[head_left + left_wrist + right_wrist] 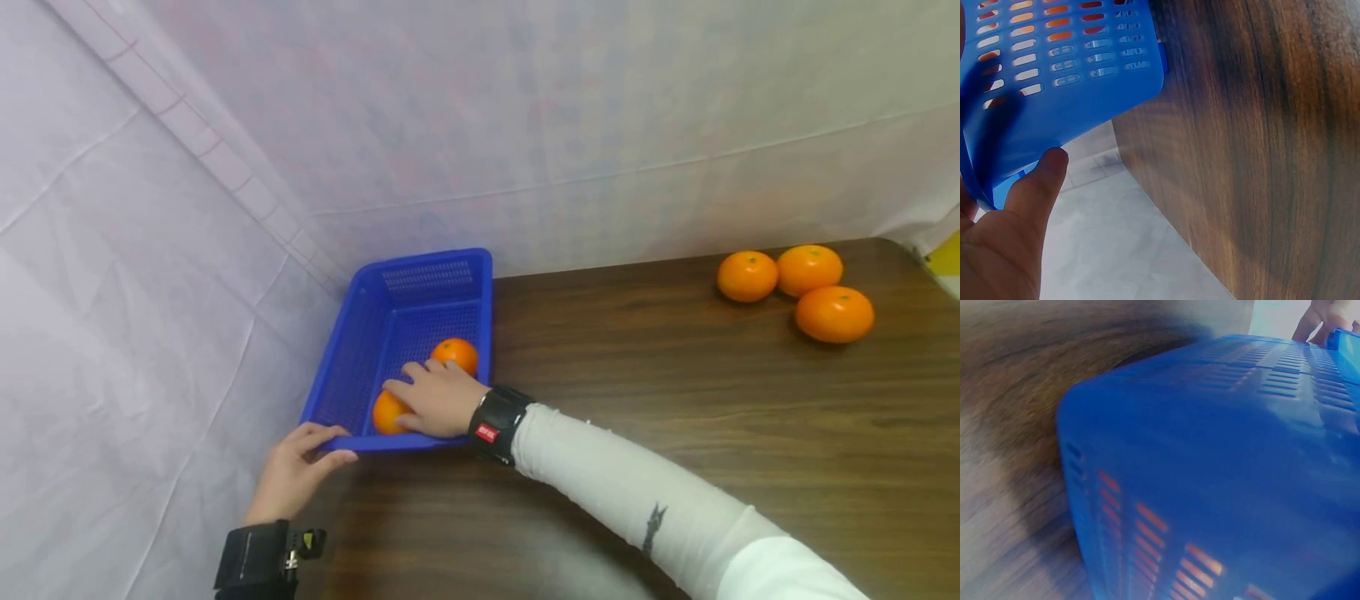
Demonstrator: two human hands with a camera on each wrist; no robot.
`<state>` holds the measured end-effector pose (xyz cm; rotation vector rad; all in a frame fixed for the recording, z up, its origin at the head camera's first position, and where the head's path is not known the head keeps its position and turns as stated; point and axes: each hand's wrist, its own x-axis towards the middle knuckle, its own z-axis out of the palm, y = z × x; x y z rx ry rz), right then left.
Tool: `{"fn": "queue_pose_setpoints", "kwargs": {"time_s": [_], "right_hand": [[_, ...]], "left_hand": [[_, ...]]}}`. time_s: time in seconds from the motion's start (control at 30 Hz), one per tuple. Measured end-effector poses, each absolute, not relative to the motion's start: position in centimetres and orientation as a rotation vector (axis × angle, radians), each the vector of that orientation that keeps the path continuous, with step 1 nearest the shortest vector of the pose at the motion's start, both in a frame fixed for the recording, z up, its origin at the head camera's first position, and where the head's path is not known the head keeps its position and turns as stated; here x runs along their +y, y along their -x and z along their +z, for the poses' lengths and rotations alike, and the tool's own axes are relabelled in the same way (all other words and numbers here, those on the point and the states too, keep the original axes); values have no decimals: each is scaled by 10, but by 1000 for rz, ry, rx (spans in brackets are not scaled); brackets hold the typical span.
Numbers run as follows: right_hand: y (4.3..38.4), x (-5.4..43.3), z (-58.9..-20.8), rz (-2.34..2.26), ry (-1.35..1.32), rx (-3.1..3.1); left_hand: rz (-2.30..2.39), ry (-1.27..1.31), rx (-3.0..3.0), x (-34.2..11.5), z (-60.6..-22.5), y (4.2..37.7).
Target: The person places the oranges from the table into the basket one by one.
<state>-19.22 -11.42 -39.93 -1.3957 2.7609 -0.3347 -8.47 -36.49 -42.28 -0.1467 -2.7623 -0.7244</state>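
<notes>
A blue plastic basket (341, 350) with slotted walls stands at the left end of the table. My left hand (294, 471) grips its near left corner by the rim; in the left wrist view the thumb (1038, 187) lies along the outside wall. Reaching in over the near right side, my right hand (444, 402) has its fingers and thumb around an orange mandarin (387, 412) low in the basket. A second mandarin (456, 354) sits just beyond that hand, partly covered by its fingers. In the right wrist view the basket wall (1210, 437) hides the right hand.
Three more mandarins, one (747, 276) to the left, one (810, 269) behind and one (835, 314) in front, sit close together at the far right of the brown wooden table (615, 350). White cloth (585, 125) hangs behind the table and along its left side.
</notes>
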Motion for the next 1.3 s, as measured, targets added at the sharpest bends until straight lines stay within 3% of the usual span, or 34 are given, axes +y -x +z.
{"fn": "queue_pose_setpoints", "kwargs": {"time_s": [0.83,1.3], "right_hand": [[194,-46,-420,-627,1639,2846],[194,-13,-434,-810,1512,2864]], "left_hand": [[-747,198,-2706,-361,-421,84],[-726,191,-2720,-360,-423,90]]}}
